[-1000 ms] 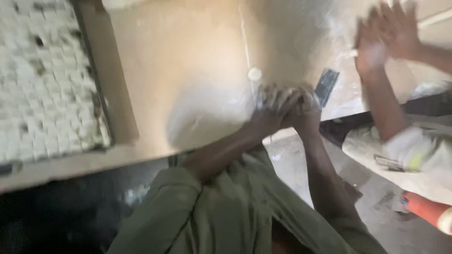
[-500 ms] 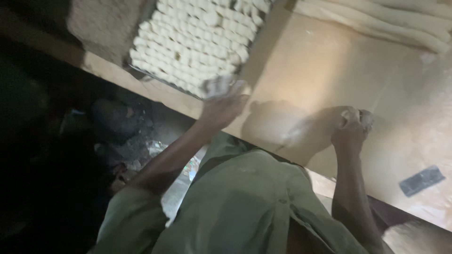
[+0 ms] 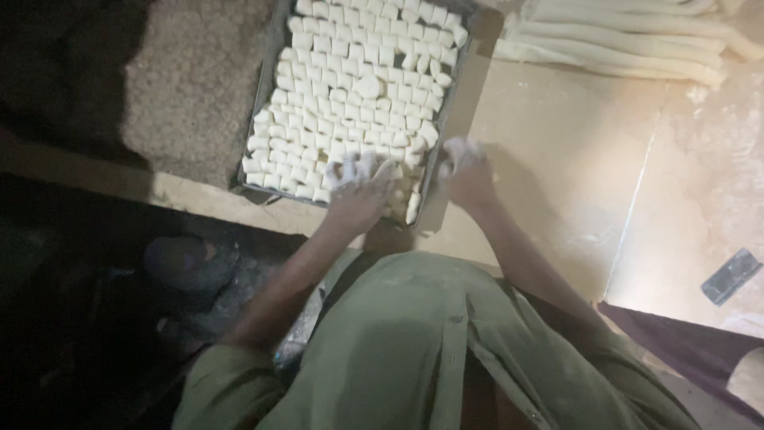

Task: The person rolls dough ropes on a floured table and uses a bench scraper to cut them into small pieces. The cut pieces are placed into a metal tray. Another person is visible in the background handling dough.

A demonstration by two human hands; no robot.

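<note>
The left hand [image 3: 360,195] lies spread on dough pieces [image 3: 358,87] at the tray's [image 3: 263,103] near edge, the right hand [image 3: 465,171] curled around dough beside its right rim, open table [image 3: 573,175] rightward.

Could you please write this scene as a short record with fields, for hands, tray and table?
left hand: floury, spread over the small white dough pieces at the tray's near edge
right hand: floury, closed at the tray's right rim; cannot tell if it holds anything
dark rectangular metal tray: nearly full of pieces in rows
long pale dough ropes: lying top right
flat dark scraper: far right
tan work table: dusted with flour
</note>
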